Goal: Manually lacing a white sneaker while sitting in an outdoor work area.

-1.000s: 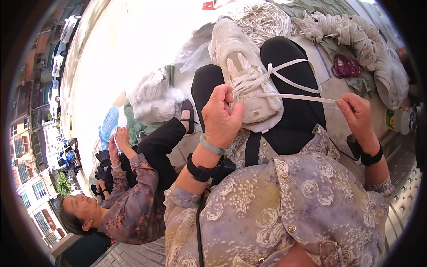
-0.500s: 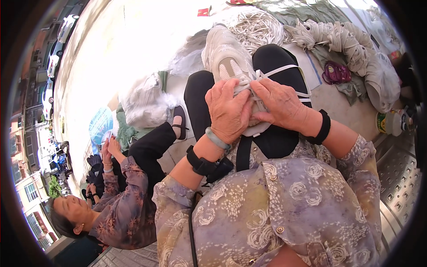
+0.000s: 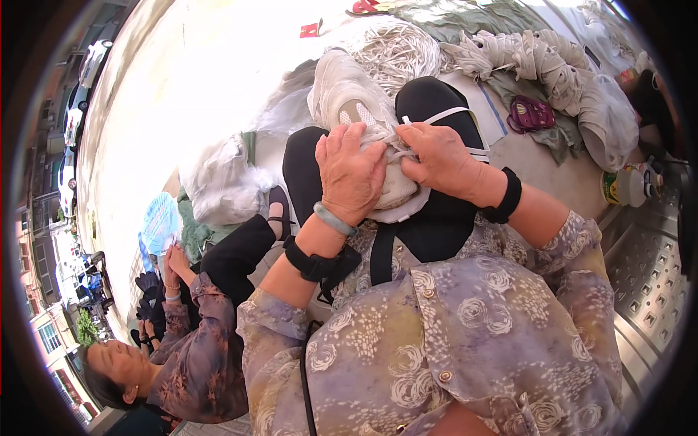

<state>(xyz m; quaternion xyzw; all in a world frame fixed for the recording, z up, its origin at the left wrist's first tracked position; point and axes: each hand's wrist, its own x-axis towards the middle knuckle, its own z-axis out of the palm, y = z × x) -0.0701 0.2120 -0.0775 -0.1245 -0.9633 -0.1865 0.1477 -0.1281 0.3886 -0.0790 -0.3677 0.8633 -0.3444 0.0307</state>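
A pale beige sneaker [image 3: 396,187] rests between my black-trousered knees, partly covered by my hands. My left hand [image 3: 352,174] is wrapped over its side, fingers bent toward the lacing. With thumb and forefinger, my right hand [image 3: 442,161] pinches a white shoelace [image 3: 447,114] at the eyelets; the lace's loose length loops across my right thigh. Just beyond my fingers, a pale shoe upper with a mesh tongue [image 3: 356,112] extends away from me; where it meets the sneaker is hidden by my hands.
A heap of white laces [image 3: 400,49] lies ahead. Strung pale shoes [image 3: 534,58] curve around at the right, near a purple pouch [image 3: 529,115] and a plastic jug [image 3: 627,187]. A seated person [image 3: 196,341] at left is beside white plastic bags [image 3: 222,178].
My right hand has drawn slightly away from the left, with a lace end now showing above its fingers. More of the sneaker shows between my hands. The whole view has shifted a little.
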